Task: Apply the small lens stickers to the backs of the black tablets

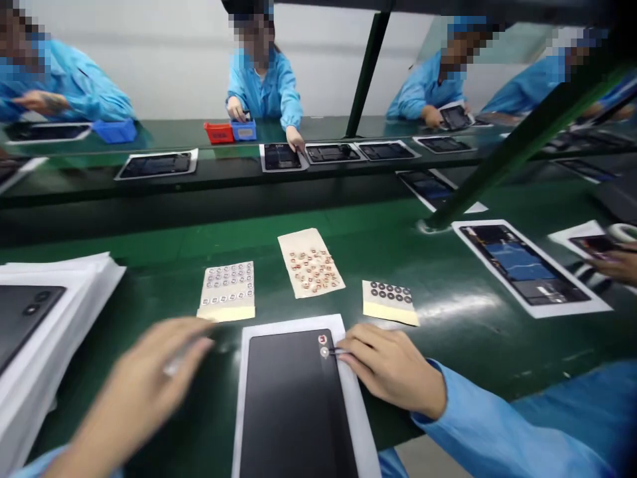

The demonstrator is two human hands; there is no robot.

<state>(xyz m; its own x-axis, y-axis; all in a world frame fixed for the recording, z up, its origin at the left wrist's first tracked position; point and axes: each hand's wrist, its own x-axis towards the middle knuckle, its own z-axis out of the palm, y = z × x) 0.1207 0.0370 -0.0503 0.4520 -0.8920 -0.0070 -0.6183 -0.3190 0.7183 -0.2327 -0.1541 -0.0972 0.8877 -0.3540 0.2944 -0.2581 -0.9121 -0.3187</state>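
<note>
A dark tablet back panel (293, 405) lies on a white sheet (293, 325) in front of me. Near its upper right corner are two round camera openings, one with a small red-and-white piece (322, 339), the other with a pale ring (324, 352). My right hand (393, 365) is closed on tweezers (341, 351), whose tips are at the lower opening. Left of the panel, my left hand (154, 372) is raised and blurred by motion. Its thumb and forefinger close around a slim silvery tool (174, 364), too smeared to name surely.
Beyond the panel lie a sheet of silvery stickers (229, 275), a sheet of small coppery pieces (312, 265) and a card of black rings (391, 292). Stacked panels and paper (84, 292) stand left. A slanted green post (497, 159) rises at right. Co-workers sit across a raised shelf holding tablets.
</note>
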